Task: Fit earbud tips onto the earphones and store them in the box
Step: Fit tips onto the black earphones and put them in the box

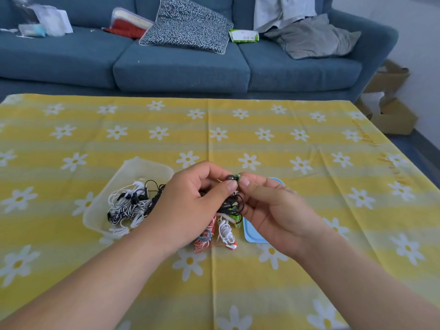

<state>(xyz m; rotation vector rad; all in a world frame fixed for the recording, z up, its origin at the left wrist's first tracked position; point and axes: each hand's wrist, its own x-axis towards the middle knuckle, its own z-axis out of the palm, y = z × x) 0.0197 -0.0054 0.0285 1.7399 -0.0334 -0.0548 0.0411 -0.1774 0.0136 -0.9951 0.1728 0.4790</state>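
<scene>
My left hand (190,206) pinches a dark earbud (231,178) between thumb and forefinger, above the table. My right hand (269,206) pinches a small green tip (238,176) right against that earbud. A black cable (234,206) of the same earphones hangs in loops between the two hands. A clear plastic box (123,186) lies to the left with black, white and striped earphones (128,206) coiled in it. Under my hands lie more bundled earphones: a red-orange one (204,236) and a white one (225,232).
A light blue lid (252,232) lies flat under my right hand. The table wears a yellow cloth with white daisies (238,139). Behind it stands a blue sofa (181,65) with cushions and packets; cardboard boxes (390,110) sit on the floor at the right.
</scene>
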